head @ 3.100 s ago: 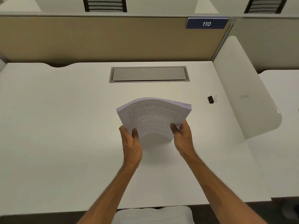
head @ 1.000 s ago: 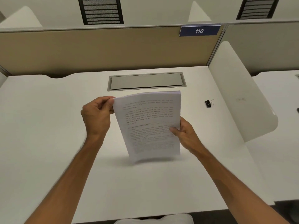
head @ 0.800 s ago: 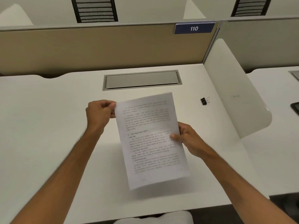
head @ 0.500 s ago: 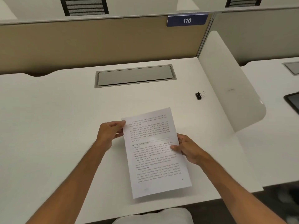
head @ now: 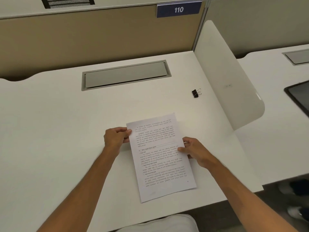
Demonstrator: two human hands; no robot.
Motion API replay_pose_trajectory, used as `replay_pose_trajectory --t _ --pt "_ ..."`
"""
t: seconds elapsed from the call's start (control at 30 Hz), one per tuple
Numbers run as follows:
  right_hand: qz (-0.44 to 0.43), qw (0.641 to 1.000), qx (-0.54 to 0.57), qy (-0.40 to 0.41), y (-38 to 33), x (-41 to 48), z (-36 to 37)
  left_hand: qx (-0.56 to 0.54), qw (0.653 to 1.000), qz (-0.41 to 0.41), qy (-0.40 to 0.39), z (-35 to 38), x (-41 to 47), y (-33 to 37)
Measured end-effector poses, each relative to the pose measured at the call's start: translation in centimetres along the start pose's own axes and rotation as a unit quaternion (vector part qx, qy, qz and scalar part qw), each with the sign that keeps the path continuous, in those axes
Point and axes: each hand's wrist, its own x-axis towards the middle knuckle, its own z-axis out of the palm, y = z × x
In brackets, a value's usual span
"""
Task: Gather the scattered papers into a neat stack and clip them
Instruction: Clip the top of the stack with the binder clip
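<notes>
A squared stack of printed white papers (head: 160,158) lies flat on the white desk (head: 58,131), turned a little counter-clockwise. My left hand (head: 115,138) pinches the stack's upper left edge. My right hand (head: 195,151) grips the middle of its right edge, thumb on top of the page. A small black binder clip (head: 196,93) with silver handles lies alone on the desk, up and to the right of the stack, well clear of both hands.
A grey cable hatch (head: 125,75) is set into the desk behind the stack. A white curved side divider (head: 229,77) stands close to the clip on the right. A tan partition (head: 93,36) closes the back. A dark tablet (head: 299,96) lies on the neighbouring desk.
The stack went from standing upright on its edge to lying flat on the desk, nearer the front edge. Both hands kept their hold and came down with it.
</notes>
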Motion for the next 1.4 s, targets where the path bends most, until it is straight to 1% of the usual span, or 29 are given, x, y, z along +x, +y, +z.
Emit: replay_pose_trajectory --t 0.1,0.17,0.2,0.33,0.47,0.53,0.63,0.8,0.87,0.97,1.17,1.27,1.4 --pt "-0.001 0.997 -0.023 0.079 -0.4 0.9 -1.5 0.006 1.000 0.003 0.013 1.5 0.4 0.9" --pt "-0.022 0.987 -0.049 0.152 -1.1 1.6 -2.6 0.010 1.000 0.002 0.020 2.4 0.8 1.3" --pt "-0.038 0.982 -0.057 0.176 -1.6 2.1 -3.2 0.013 1.000 0.001 0.022 2.7 1.0 1.5" --pt "-0.101 0.967 -0.055 0.227 -4.5 4.9 -6.0 0.019 0.999 -0.005 0.027 3.8 1.8 2.0" --pt "-0.155 0.932 -0.044 0.325 -8.3 9.1 -9.4 0.018 0.999 -0.011 0.024 4.6 2.2 2.4" --pt "-0.160 0.915 -0.028 0.369 -10.1 11.3 -10.8 0.020 0.999 -0.014 0.031 4.9 2.3 2.5" --pt "-0.143 0.897 -0.062 0.414 -12.2 13.9 -12.2 0.032 0.999 -0.013 0.042 5.1 2.4 2.5" --pt "-0.057 0.897 -0.147 0.414 -14.1 16.2 -12.8 0.042 0.998 -0.008 0.051 5.3 2.5 2.3" --pt "-0.034 0.902 -0.153 0.402 -14.2 16.6 -12.8 0.041 0.998 -0.010 0.052 5.4 2.6 2.1" --pt "-0.020 0.906 -0.149 0.396 -13.6 17.1 -12.8 0.039 0.998 -0.010 0.051 5.3 2.7 2.1" --pt "-0.052 0.914 -0.118 0.385 -13.5 16.3 -12.3 0.042 0.998 -0.006 0.046 5.4 2.4 2.4" --pt "-0.100 0.932 -0.091 0.336 -13.6 15.5 -11.3 0.041 0.998 0.003 0.053 5.4 2.1 2.3" --pt "-0.156 0.948 -0.091 0.261 -14.1 13.9 -8.7 0.035 0.997 0.014 0.064 5.7 1.5 2.4"
